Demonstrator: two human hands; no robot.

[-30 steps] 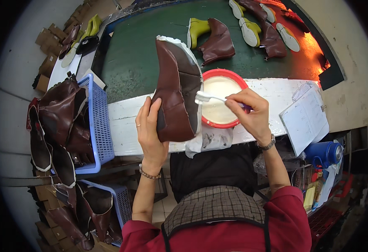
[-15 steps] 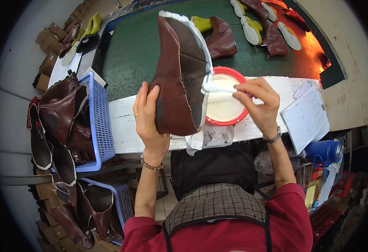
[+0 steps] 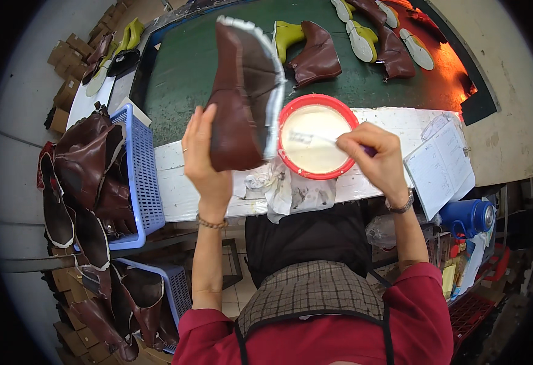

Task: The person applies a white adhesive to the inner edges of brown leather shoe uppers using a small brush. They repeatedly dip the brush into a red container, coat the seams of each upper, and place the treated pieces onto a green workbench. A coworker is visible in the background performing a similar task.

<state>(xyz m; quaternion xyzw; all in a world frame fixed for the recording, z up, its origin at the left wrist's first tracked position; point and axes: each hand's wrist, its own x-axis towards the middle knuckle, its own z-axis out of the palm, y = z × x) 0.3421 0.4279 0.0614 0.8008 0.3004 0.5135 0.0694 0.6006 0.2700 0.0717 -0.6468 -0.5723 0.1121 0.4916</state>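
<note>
A brown leather boot upper (image 3: 233,131) stands raised in my left hand (image 3: 204,161), fingers and thumb closed about its lower left side. White coating shows along its open edge, and its dark lining faces right. My right hand (image 3: 377,159) pinches a small brush (image 3: 304,139) with a pale head; a bit of purple handle shows behind the fingers. The brush head is over the white liquid (image 3: 321,125) in a red-rimmed tub (image 3: 319,176); whether it dips in is blurred. A crumpled white cloth (image 3: 303,198) lies at the tub's near side.
A blue basket (image 3: 147,182) of brown uppers stands at left, another basket (image 3: 181,289) below it. Beyond the white ledge (image 3: 178,182), a green belt (image 3: 193,79) carries brown uppers and yellow-green boot forms (image 3: 287,38). A notebook (image 3: 440,164) and blue flask (image 3: 464,218) are at right.
The boot upper has moved left, away from the tub, and turned slightly in my left hand. The brush has left the upper's white edge and come down over the liquid.
</note>
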